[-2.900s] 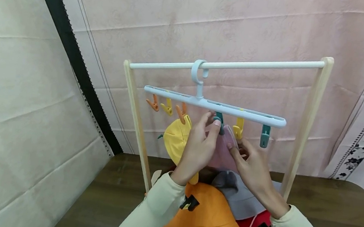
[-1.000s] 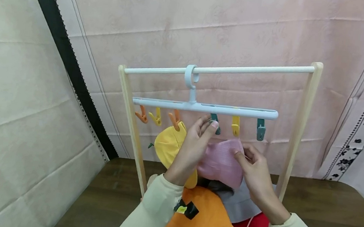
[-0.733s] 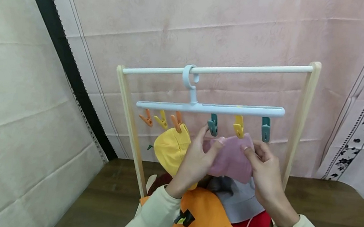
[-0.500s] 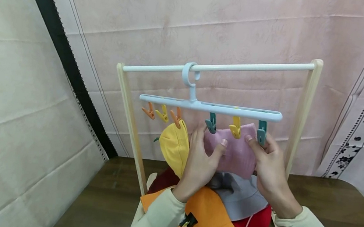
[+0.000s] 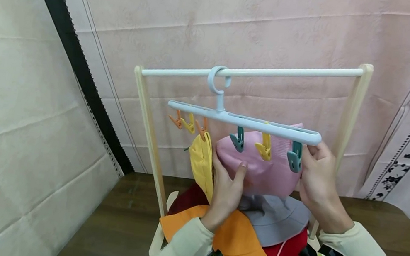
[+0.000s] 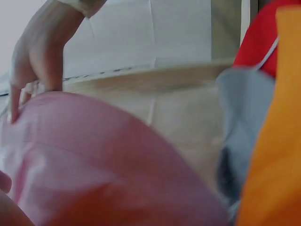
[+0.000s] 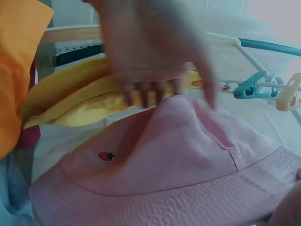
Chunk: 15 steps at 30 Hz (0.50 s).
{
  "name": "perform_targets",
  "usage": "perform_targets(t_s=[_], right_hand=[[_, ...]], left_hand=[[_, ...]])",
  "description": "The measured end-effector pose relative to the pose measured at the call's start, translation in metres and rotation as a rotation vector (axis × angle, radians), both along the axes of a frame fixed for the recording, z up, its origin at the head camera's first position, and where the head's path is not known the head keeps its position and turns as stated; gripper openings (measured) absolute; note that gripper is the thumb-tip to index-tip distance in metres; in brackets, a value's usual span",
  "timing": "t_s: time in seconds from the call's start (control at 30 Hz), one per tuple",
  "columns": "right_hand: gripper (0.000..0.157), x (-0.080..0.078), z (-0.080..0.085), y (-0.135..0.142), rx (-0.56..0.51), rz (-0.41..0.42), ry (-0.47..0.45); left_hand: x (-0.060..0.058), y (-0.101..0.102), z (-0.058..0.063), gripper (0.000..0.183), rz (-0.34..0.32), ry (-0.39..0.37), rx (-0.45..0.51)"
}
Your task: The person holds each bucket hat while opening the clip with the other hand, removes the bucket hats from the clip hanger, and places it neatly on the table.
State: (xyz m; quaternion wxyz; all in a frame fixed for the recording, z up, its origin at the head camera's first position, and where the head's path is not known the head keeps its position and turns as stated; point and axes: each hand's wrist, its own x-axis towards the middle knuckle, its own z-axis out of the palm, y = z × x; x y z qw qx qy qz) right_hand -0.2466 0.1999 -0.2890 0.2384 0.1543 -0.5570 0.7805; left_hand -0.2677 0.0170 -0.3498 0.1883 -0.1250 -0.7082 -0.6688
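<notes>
A pink bucket hat (image 5: 261, 163) with a small strawberry (image 7: 106, 156) on its crown is held up behind the right half of a light blue hanger (image 5: 228, 116). My left hand (image 5: 226, 193) grips the crown at the left, thumb in front. At the brim on the right, my right hand (image 5: 320, 177) holds the cloth, its fingertips partly hidden behind the hanger's end. In front of the pink hat hang a teal clip (image 5: 238, 140), a yellow clip (image 5: 264, 147) and another teal clip (image 5: 295, 157); none visibly grips it.
A yellow hat (image 5: 201, 161) hangs from an orange clip (image 5: 202, 127) at the left. Below lie an orange bucket hat (image 5: 239, 248), a grey hat (image 5: 277, 221), a red hat (image 5: 289, 251) and a dark red hat (image 5: 188, 199). The rack's right post (image 5: 353, 110) stands beside my right hand.
My left hand has left the left teal clip and moved down onto the pink hat's crown. My right hand has drawn the hat rightward behind the clips. The hanger has swivelled.
</notes>
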Motion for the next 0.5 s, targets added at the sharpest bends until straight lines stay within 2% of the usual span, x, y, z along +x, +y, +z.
perform_targets(t_s=[0.17, 0.33, 0.5], right_hand=[[0.045, -0.001, 0.006, 0.007, -0.035, 0.047, 0.076], [0.046, -0.001, 0.011, 0.011, -0.051, 0.058, 0.097], [0.041, -0.002, 0.017, 0.015, -0.059, 0.056, 0.062]], left_hand=[[-0.006, 0.007, -0.019, 0.097, -0.096, -0.172, 0.115], [-0.011, 0.013, -0.039, 0.084, -0.181, -0.355, 0.171], [-0.013, 0.015, -0.058, 0.067, -0.22, -0.434, 0.175]])
